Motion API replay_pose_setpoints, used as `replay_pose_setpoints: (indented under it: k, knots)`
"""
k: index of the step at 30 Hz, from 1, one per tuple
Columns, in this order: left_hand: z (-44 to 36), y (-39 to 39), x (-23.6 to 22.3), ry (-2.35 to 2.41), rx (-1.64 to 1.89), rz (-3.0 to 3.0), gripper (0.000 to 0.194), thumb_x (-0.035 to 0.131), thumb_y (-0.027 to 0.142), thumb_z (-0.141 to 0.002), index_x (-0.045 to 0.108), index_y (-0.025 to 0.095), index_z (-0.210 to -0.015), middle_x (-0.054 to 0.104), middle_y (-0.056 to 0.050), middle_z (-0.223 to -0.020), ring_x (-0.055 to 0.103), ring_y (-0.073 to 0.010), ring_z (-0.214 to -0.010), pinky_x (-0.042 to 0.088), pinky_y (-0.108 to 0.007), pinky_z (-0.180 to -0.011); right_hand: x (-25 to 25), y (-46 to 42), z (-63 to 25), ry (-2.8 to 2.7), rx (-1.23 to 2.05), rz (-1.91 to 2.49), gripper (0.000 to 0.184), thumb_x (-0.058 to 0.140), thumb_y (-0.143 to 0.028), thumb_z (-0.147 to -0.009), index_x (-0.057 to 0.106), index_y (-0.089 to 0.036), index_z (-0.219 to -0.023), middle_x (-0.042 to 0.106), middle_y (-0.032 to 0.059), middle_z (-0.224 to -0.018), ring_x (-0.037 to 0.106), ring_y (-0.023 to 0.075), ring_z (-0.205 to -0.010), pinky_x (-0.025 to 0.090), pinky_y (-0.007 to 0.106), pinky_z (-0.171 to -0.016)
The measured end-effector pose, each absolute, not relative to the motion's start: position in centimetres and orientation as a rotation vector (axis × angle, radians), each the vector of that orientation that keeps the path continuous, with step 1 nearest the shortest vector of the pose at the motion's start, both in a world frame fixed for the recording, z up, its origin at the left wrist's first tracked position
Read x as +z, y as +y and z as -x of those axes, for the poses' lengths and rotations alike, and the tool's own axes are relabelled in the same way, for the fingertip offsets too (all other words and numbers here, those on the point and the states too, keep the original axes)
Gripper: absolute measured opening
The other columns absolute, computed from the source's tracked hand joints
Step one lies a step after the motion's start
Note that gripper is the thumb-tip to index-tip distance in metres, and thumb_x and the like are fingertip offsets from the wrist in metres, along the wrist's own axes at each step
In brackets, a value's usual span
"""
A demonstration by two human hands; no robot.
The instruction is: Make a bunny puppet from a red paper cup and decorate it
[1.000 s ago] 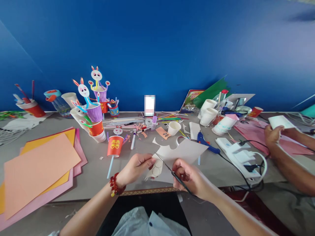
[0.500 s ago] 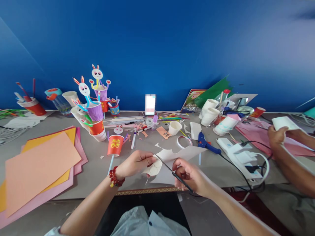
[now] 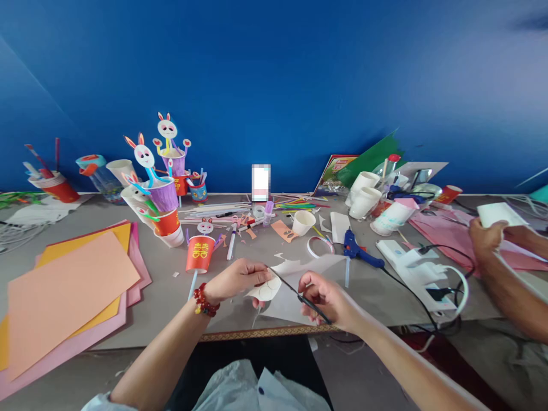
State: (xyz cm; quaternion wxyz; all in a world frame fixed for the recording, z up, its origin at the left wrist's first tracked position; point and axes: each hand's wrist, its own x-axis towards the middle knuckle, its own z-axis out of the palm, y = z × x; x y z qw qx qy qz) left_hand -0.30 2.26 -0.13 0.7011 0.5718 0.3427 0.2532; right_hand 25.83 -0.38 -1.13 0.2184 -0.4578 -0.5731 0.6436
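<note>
My left hand (image 3: 246, 278) pinches a small piece of white paper (image 3: 269, 290) with drawn circles on it. A red bead bracelet is on that wrist. In my right hand (image 3: 321, 299) is a pair of scissors (image 3: 287, 285), seen edge-on, its blades reaching across the paper toward my left fingertips. How far the blades are apart cannot be made out. Under and behind them a larger white sheet (image 3: 295, 305) lies on the table, its upper edge cut unevenly. A red paper cup (image 3: 200, 255) with a rabbit face stands left of my left hand.
Coloured paper sheets (image 3: 71, 285) are stacked at left, near rabbit-decorated cups (image 3: 162, 197). Pens and sticks lie along the back. A blue glue gun (image 3: 354, 246), a tape roll (image 3: 320, 246) and a power strip (image 3: 413, 274) with cables sit at right. A co-worker's hand (image 3: 488, 234) holds a white cup.
The paper in my left hand has tilted, and its circles show less clearly. The larger sheet's right end has moved left and lower. The scissors have shifted slightly.
</note>
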Motion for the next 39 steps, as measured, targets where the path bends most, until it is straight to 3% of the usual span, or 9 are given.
replay_pose_setpoints:
  k: [5, 10, 17, 27, 32, 39]
  knots:
    - [-0.2, 2.8, -1.6, 0.9, 0.595, -1.258, 0.04, 0.061, 0.056, -0.086, 0.064, 0.017, -0.077, 0.069, -0.003, -0.063, 0.063, -0.0154, -0.052, 0.048, -0.025, -0.054, -3.1, 0.4, -25.8, -1.645, 1.6, 1.271, 0.036, 0.074, -0.04, -0.078, 0.045, -0.023, -0.089, 0.054, -0.0104, -0.05, 0.05, 0.0094, -0.043, 0.037, 0.018, -0.042]
    - [-0.2, 2.0, -1.7, 1.092, 0.798, -1.293, 0.045, 0.056, 0.057, -0.087, 0.056, 0.018, -0.066, 0.05, 0.003, -0.054, 0.059, -0.0148, -0.051, 0.042, -0.023, -0.05, -5.0, 0.7, -25.7, -1.68, 1.478, 1.383, 0.033, 0.064, -0.047, -0.084, 0.045, -0.024, -0.098, 0.059, -0.0074, -0.057, 0.053, 0.012, -0.045, 0.031, 0.017, -0.034]
    - [-0.7, 0.8, -1.4, 1.099, 1.07, -1.146, 0.04, 0.065, 0.054, -0.082, 0.063, 0.016, -0.073, 0.042, 0.004, -0.062, 0.044, -0.012, -0.059, 0.049, -0.024, -0.052, -6.7, 4.0, -24.7, -1.749, 1.411, 1.212, 0.036, 0.07, -0.044, -0.08, 0.05, -0.022, -0.1, 0.06, -0.0077, -0.056, 0.054, 0.0107, -0.045, 0.039, 0.019, -0.041]
    - [-1.4, 0.3, -2.2, 1.026, 1.096, -1.094, 0.043, 0.067, 0.056, -0.08, 0.066, 0.014, -0.072, 0.043, 0.002, -0.062, 0.045, -0.0125, -0.058, 0.049, -0.025, -0.049, -7.2, 7.4, -24.1, -1.82, 1.453, 1.209, 0.037, 0.073, -0.045, -0.076, 0.056, -0.02, -0.097, 0.063, -0.006, -0.058, 0.054, 0.0101, -0.043, 0.032, 0.016, -0.033]
    - [-2.0, 0.5, -2.6, 1.014, 1.084, -1.063, 0.045, 0.067, 0.058, -0.079, 0.064, 0.014, -0.071, 0.046, 0.002, -0.062, 0.046, -0.0127, -0.057, 0.048, -0.025, -0.05, -7.3, 8.4, -24.4, -1.822, 1.432, 1.208, 0.036, 0.072, -0.046, -0.075, 0.056, -0.021, -0.096, 0.064, -0.0047, -0.061, 0.058, 0.0115, -0.047, 0.035, 0.016, -0.034]
    - [-2.3, 1.2, -3.0, 0.963, 1.18, -0.992, 0.045, 0.069, 0.058, -0.078, 0.063, 0.015, -0.07, 0.045, 0.003, -0.06, 0.046, -0.0111, -0.055, 0.044, -0.023, -0.051, -6.1, 9.4, -24.3, -1.756, 1.321, 1.218, 0.039, 0.072, -0.044, -0.076, 0.047, -0.023, -0.1, 0.061, -0.0068, -0.06, 0.055, 0.012, -0.048, 0.035, 0.017, -0.036]
